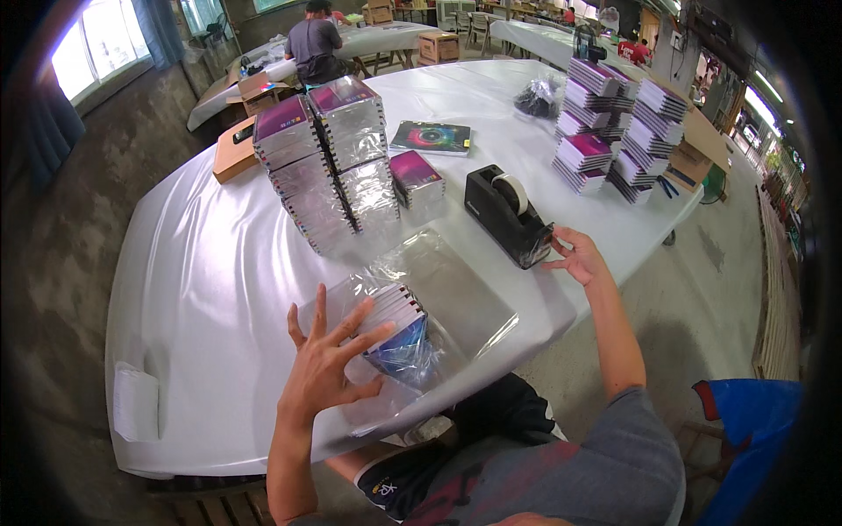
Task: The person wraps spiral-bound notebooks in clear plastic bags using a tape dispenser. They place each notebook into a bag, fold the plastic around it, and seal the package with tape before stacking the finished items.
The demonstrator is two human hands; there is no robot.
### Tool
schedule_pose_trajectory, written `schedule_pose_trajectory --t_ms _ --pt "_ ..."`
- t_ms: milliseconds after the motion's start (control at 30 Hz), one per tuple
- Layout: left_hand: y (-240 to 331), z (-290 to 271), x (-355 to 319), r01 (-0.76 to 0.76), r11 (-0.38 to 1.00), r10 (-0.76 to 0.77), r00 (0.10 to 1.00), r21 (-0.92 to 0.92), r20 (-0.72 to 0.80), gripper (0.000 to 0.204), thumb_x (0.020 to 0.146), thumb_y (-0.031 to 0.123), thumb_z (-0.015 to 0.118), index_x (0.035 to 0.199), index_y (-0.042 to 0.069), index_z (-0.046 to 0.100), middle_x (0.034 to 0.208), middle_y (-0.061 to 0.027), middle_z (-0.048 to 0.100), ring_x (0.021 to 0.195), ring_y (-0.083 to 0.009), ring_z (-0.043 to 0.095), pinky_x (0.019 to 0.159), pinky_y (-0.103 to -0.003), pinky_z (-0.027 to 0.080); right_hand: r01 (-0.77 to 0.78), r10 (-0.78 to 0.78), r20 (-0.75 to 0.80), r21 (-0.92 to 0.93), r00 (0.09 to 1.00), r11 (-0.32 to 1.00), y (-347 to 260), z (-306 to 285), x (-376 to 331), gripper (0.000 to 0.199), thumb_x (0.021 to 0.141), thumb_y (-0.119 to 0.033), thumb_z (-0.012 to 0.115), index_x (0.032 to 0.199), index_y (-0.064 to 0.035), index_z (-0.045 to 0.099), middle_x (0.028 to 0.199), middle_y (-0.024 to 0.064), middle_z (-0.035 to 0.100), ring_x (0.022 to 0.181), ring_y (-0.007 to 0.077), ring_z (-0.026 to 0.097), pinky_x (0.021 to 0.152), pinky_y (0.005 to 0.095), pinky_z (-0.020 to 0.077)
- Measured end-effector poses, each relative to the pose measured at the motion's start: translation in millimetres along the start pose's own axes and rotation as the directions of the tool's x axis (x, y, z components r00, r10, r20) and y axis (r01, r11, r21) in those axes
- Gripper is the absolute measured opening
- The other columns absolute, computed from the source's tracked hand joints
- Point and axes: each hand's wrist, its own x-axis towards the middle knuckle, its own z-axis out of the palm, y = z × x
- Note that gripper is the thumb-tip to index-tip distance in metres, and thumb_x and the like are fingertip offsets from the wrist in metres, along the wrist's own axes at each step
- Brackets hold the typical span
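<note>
My left hand [338, 355] is open, fingers spread over a bundle of notebooks [395, 329] in clear plastic. White page edges and a blue cover show through the wrap. Beneath and beside the bundle lies a flat clear plastic sheet or bag [456, 285]. A black tape dispenser [500, 215] stands at the right, holding a roll of tape [510, 193]. My right hand [581, 256] is at its front end, thumb and fingertips bent around the end of the tape; the clear tape itself is hard to make out.
Tall stacks of wrapped notebooks [329, 167] and a short stack [417, 180] stand beyond the bundle. A dark-covered book [431, 138] lies behind them. More notebook stacks [614, 127] stand far right, by a cardboard box [688, 165]. A person [313, 44] sits at another table.
</note>
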Motion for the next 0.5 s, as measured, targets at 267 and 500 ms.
schedule_pose_trajectory --t_ms 267,500 --pt "-0.7 -3.5 -2.7 -0.023 0.999 0.024 0.999 0.039 -0.024 0.075 0.049 0.035 0.077 0.122 0.038 0.060 0.144 0.0022 0.043 0.142 -0.0406 0.009 0.108 -0.060 -0.011 0.215 -0.686 -0.009 -0.947 0.727 0.240 37.4 -21.7 5.4 0.016 0.083 -0.019 0.071 0.080 -0.0032 0.067 0.123 0.0127 0.053 0.097 0.0184 0.059 0.078 0.0374 0.0497" --pt "-8.0 -0.3 -0.5 -0.075 0.997 0.075 0.997 0.020 0.001 0.081 0.049 0.040 0.077 0.127 0.044 0.054 0.145 0.0030 0.042 0.143 -0.0400 0.007 0.108 -0.058 -0.015 0.320 -0.394 0.004 -0.591 0.919 0.741 -1.2 69.3 -49.2 0.024 0.082 -0.009 0.067 0.106 -0.0030 0.067 0.063 0.0033 0.063 0.056 0.0068 0.058 0.038 0.0190 0.0359"
